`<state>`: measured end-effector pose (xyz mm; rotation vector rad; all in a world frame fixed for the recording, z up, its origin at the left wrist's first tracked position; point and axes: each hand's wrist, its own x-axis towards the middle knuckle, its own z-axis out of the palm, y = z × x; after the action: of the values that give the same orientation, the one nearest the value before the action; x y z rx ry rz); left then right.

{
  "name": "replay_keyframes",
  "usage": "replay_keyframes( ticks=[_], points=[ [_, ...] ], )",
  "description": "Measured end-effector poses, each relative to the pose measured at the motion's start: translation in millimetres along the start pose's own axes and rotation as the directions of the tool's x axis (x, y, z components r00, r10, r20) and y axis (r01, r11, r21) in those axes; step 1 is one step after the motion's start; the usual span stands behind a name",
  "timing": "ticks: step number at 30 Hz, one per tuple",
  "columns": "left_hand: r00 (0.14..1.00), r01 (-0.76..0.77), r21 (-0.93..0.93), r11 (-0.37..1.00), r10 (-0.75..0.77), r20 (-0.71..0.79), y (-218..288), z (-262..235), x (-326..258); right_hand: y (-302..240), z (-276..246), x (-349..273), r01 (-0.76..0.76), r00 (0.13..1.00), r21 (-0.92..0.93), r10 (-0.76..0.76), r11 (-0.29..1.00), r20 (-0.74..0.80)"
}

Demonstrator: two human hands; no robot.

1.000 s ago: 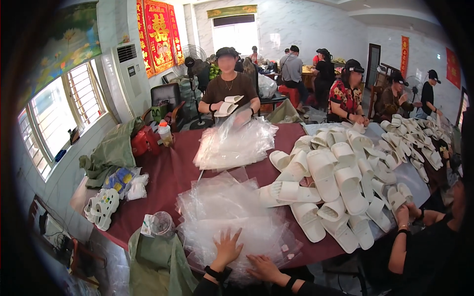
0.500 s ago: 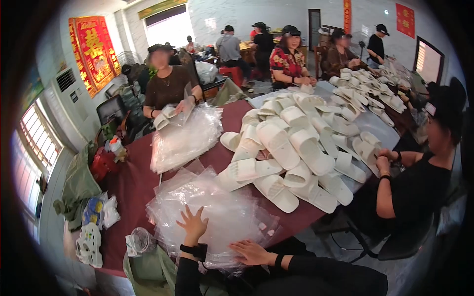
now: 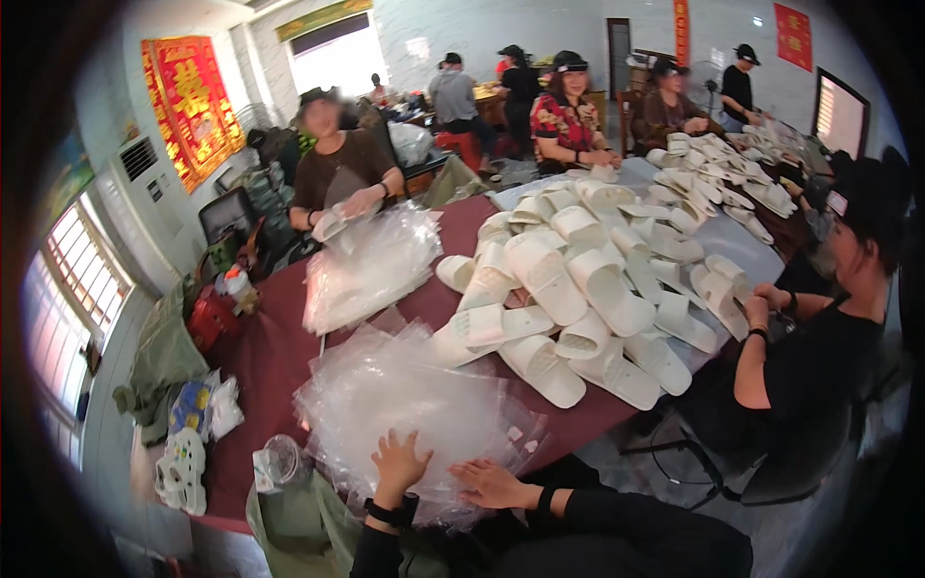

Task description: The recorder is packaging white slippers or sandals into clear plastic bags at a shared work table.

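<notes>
A spread pile of clear plastic bags [image 3: 385,371] lies on the dark red tablecloth [image 3: 265,356] in front of me. My left hand [image 3: 401,464] rests on the near part of the pile, its fingers spread. Just to its right, my right hand [image 3: 489,482] lies flat on the bags, fingers stretched out. Neither hand holds anything. Beyond the bags and to the right rises a large heap of cream-white slide sandals [image 3: 544,279], some overlapping the pile's far right edge.
A second stack of clear bags [image 3: 376,275] lies before a person [image 3: 337,178] across the table. At the right, another person [image 3: 819,328] handles sandals. A clear plastic cup [image 3: 281,460], white clogs [image 3: 181,472] and a red bag [image 3: 214,320] line the left side.
My left hand has moved nearer to me and slightly right over the bags. My right hand stays about where it was. The view has shifted a little.
</notes>
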<state>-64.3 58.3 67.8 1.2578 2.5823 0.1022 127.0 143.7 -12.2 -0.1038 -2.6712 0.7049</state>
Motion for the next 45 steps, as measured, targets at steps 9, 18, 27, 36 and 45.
replay_keyframes(
  ticks=[9, 18, 27, 36, 45],
  points=[
    [0.995, -0.096, -0.010, 0.995, 0.095, -0.033, -17, 38, -18, -21, -38, 26, -0.031, 0.982, -0.012, 0.033, 0.999, 0.185],
    [0.964, -0.165, 0.229, 0.959, 0.206, -0.168, -4, 17, -36, 11, -65, 29, -0.137, 0.939, -0.322, 0.226, 0.937, 0.259],
    [0.987, -0.163, 0.011, 0.987, 0.163, -0.013, -20, 25, -22, 60, -154, 9, -0.201, 0.976, -0.038, 0.197, 0.979, -0.089],
    [0.986, -0.136, 0.012, 0.991, 0.136, -0.092, -14, 36, -34, 135, -251, 46, -0.436, 0.899, -0.274, 0.402, 0.857, -0.172],
    [0.985, -0.131, -0.072, 0.989, 0.122, -0.118, -23, 32, -41, 165, -185, 142, -0.459, 0.870, 0.032, 0.456, 0.888, -0.186]
  ],
)
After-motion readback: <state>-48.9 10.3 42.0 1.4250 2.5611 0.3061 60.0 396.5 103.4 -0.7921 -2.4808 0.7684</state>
